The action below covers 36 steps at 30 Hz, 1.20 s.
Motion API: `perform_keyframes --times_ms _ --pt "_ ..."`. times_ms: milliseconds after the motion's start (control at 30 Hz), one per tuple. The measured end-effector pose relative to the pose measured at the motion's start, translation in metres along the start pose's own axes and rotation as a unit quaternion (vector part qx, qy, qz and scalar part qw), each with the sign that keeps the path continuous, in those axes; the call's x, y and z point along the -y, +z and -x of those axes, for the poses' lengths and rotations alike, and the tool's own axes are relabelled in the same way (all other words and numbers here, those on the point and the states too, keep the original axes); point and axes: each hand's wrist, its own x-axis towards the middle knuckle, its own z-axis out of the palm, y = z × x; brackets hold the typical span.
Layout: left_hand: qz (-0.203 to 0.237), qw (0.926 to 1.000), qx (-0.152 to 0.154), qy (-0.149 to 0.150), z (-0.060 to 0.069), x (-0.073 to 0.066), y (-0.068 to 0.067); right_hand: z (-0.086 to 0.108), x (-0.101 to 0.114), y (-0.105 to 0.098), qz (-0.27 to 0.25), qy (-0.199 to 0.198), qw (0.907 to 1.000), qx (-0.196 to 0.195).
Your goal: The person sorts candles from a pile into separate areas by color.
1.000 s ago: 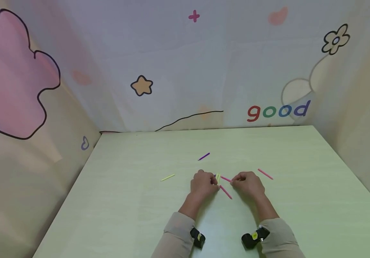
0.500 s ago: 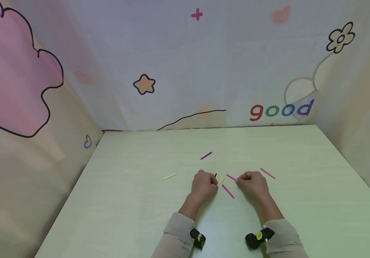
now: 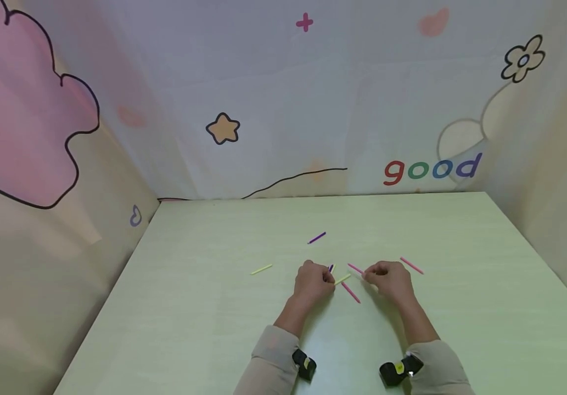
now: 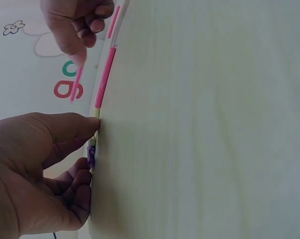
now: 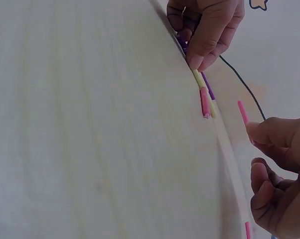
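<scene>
My left hand pinches the end of a thin yellow stick low over the table. Just past its fingertips, a second yellow stick and a purple stick are partly hidden by the fingers. My right hand holds a pink stick between thumb and index finger; in the left wrist view this pink stick hangs raised above the tabletop. Between the hands, another pink stick lies slanted on the table, close to the held yellow one.
On the pale table, a loose yellow stick lies left of the hands. Farther back is a purple stick, and a pink stick lies beyond the right hand. A printed cloth wall rises behind the table.
The yellow stick at my left fingertips has swung from pointing away to pointing rightward. My right hand has drawn slightly right with its pink stick. The view has shifted a little.
</scene>
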Motion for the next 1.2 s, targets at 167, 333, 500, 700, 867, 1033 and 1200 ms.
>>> perform_keyframes --times_ms 167,333,500,700,867,1033,1200 --pt "0.006 1.0 0.001 -0.003 0.001 0.001 0.001 0.005 0.008 -0.004 0.016 -0.026 0.9995 -0.007" --pt "0.018 0.9998 0.012 0.006 -0.001 0.001 -0.001 0.005 0.014 -0.006 0.033 -0.018 0.9993 0.004" --pt "0.019 0.9995 0.011 0.024 -0.004 0.002 -0.002 0.004 0.016 -0.007 0.045 -0.024 0.9987 0.003" --pt "0.02 0.9993 0.01 0.031 -0.003 0.004 -0.001 0.012 0.012 -0.013 0.039 -0.022 0.999 -0.002" --pt "0.029 0.9989 0.01 0.036 -0.001 0.007 0.002 0.02 0.007 -0.021 0.037 -0.023 0.9989 -0.018" --pt "0.035 0.9984 0.003 0.043 -0.002 0.007 0.0 0.021 -0.001 -0.031 0.033 -0.01 0.9992 -0.02" --pt "0.052 0.998 0.005 0.037 -0.001 0.008 -0.003 0.021 -0.009 -0.042 0.032 0.003 0.9994 -0.015"
